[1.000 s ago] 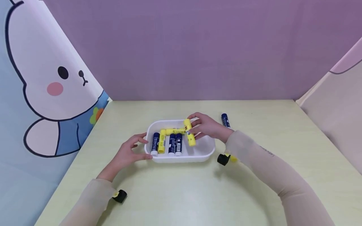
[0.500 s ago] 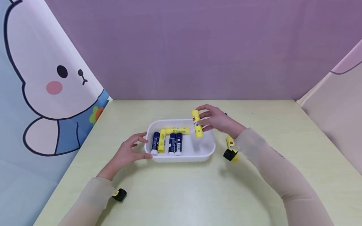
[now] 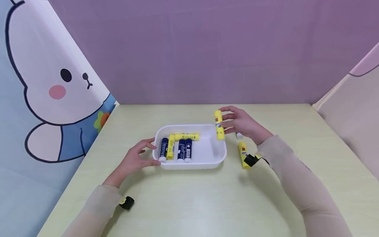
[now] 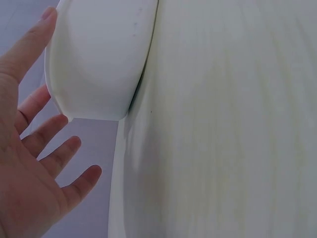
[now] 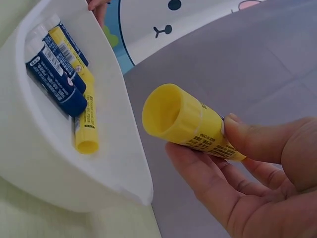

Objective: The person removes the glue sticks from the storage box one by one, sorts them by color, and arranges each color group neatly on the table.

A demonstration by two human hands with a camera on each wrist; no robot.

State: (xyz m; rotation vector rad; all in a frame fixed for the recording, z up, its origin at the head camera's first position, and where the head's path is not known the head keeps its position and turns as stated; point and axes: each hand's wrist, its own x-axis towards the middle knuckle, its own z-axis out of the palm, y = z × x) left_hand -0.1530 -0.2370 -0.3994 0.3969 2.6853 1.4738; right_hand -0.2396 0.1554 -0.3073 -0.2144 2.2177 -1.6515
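Note:
My right hand (image 3: 241, 122) pinches a yellow glue stick (image 3: 219, 125) between thumb and fingers, above the right end of a white plastic tray (image 3: 207, 166). In the right wrist view the held glue stick (image 5: 188, 119) points its hollow end at the camera. Inside the tray lie dark blue glue sticks (image 3: 163, 149) with white ends, an upright-lying yellow glue stick (image 3: 170, 147) among them, and a yellow one (image 3: 187, 136) set crosswise. My left hand (image 3: 137, 156) rests on the tray's left end, fingers spread, thumb at the front rim. In the left wrist view its fingertips (image 4: 59, 120) touch the rim.
On the table (image 3: 189, 200), right of the tray, lies another yellow glue stick (image 3: 243, 154), partly behind a black wrist piece. A glue stick's white end (image 3: 239, 135) shows under my right hand. A purple backdrop (image 3: 201, 52) stands behind the table.
My right hand has carried the yellow glue stick up and rightward, from over the tray's middle to its right end. The left hand and tray have stayed put.

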